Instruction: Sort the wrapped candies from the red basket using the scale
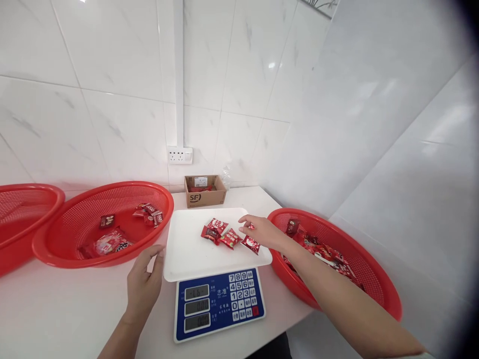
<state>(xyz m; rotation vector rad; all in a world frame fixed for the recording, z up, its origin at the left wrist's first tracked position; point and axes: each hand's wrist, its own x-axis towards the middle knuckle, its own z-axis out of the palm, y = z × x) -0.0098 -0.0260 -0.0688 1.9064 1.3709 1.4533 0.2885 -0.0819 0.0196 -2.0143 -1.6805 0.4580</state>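
The left hand [145,279] is loosely open beside the left edge of the white tray [187,249] on top of a blue scale [220,304]; whether its fingertips touch the tray is hard to tell. The right hand [262,230] reaches over the tray's right side, thumb and forefinger apart, with a red packet [250,244] just under it; the view does not show whether its other fingers grip anything. Left of that packet, a small cluster of red packets [219,232] lies on the middle of the tray. The scale stands on a white tabletop [157,329], with a cardboard box [205,198] behind it by the wall. To the right, a red basket [377,279] holds more packets; to the left, another red basket [67,234] holds a few packets and a larger bag [110,243].
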